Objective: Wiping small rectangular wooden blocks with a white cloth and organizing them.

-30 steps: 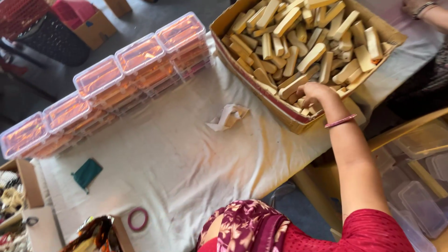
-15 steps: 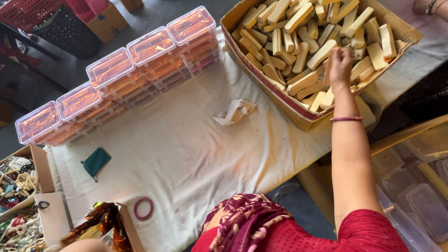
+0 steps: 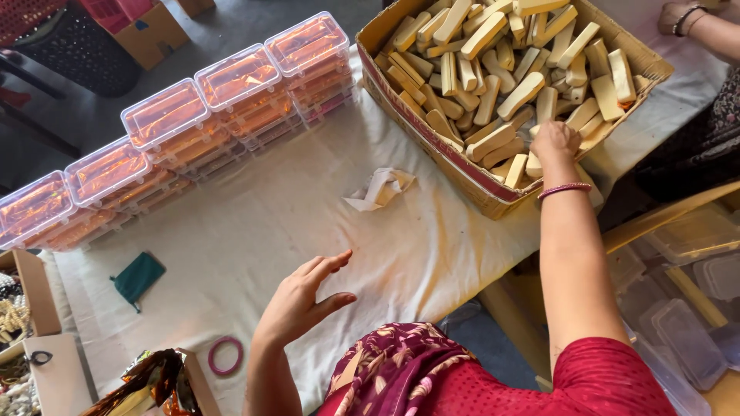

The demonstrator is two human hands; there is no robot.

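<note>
My right hand [image 3: 555,142] reaches into a large cardboard box [image 3: 432,139] piled with pale tan wooden blocks [image 3: 493,69]. Its fingers curl down among the blocks near the box's front corner, and whether they grip one is hidden. A pink bangle [image 3: 564,189] circles that wrist. My left hand [image 3: 308,296] hovers open, fingers apart, just above the white cloth-covered table [image 3: 254,231] and holds nothing.
Stacks of clear lidded plastic boxes with orange contents [image 3: 177,123] line the table's far edge. A crumpled white paper [image 3: 381,189], a green pouch [image 3: 137,277] and a pink tape ring [image 3: 225,356] lie on the cloth. Another person's hand [image 3: 682,15] is at the top right. Empty plastic containers [image 3: 686,331] lie below on the right.
My left hand has come up into view over the cloth, open. My right hand has stayed among the blocks at the box's front corner.
</note>
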